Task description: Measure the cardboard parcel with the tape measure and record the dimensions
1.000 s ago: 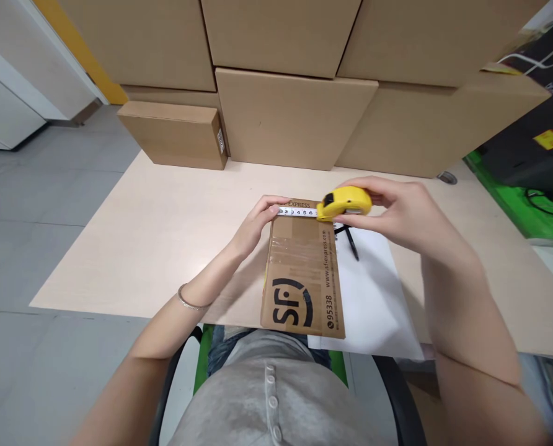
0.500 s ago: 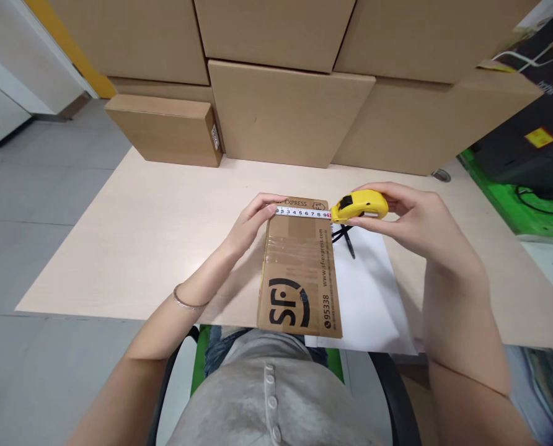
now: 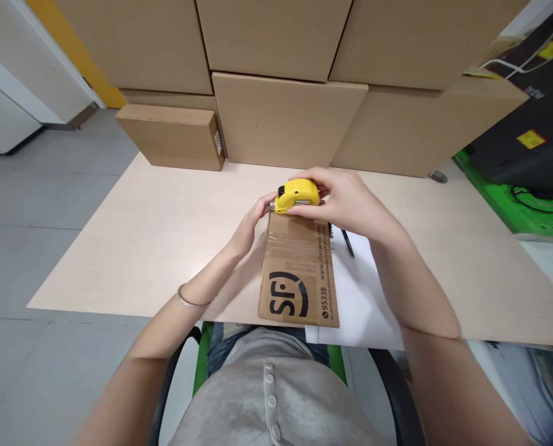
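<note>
My right hand [image 3: 335, 195] is wrapped round a yellow tape measure [image 3: 299, 193], its case lying over the far end of a brown cardboard box [image 3: 295, 254]. Only a short silvery bit of blade shows at the case's left side. There, at the box's far left corner, the fingers of my left hand [image 3: 251, 226] close on the blade's end, close against the case. The box lies lengthwise towards me, with black SF lettering and clear tape on its top. The case and my right hand cover its far printing.
White paper [image 3: 364, 297] lies under and right of the box, with a black pen [image 3: 347, 243] on it. A small carton [image 3: 174, 139] stands at the back left, before stacked large cartons [image 3: 290, 118]. A dark machine [image 3: 527, 136] is at the right.
My right hand has moved left with the tape measure, from beyond the box's right edge to its left side. The printed blade that spanned the box has run back into the case.
</note>
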`<state>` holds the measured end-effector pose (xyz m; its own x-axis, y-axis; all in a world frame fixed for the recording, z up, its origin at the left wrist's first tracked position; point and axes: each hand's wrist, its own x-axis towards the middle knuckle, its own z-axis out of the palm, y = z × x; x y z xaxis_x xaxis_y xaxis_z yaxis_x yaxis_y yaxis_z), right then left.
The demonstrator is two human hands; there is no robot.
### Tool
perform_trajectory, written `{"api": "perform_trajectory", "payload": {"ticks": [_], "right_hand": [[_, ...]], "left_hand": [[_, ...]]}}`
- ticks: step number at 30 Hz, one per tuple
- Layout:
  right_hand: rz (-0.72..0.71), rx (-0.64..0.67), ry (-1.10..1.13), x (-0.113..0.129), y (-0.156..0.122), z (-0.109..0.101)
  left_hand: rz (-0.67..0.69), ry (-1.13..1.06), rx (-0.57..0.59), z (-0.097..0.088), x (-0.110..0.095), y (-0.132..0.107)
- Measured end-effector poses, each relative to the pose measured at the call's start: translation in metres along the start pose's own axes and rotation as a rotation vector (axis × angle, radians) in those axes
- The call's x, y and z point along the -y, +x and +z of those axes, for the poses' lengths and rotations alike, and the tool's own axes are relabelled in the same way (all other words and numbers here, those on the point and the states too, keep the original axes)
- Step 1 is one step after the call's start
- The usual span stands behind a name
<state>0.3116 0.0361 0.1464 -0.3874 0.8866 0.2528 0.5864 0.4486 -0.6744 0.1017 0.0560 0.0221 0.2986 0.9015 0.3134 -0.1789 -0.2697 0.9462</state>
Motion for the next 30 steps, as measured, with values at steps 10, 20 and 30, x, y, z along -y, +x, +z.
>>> {"api": "perform_trajectory", "payload": {"ticks": [10,20,30], "right_hand": [[0.195,-0.358,0.519,-0.053,-0.011,0.011],[0.365,-0.345,0.581,-0.086,-0.034,0.014],[0.600,-0.260,0.331,-0.048,-0.079,-0.007]], "left_hand": [[0.463,0.407,0.068,-0.039,-0.026,-0.090],[0.512,0.381,0.009,-0.018,-0.014,-0.122],[-0.181,0.296,-0.373,-0.025,-0.008,-0.115]]}}
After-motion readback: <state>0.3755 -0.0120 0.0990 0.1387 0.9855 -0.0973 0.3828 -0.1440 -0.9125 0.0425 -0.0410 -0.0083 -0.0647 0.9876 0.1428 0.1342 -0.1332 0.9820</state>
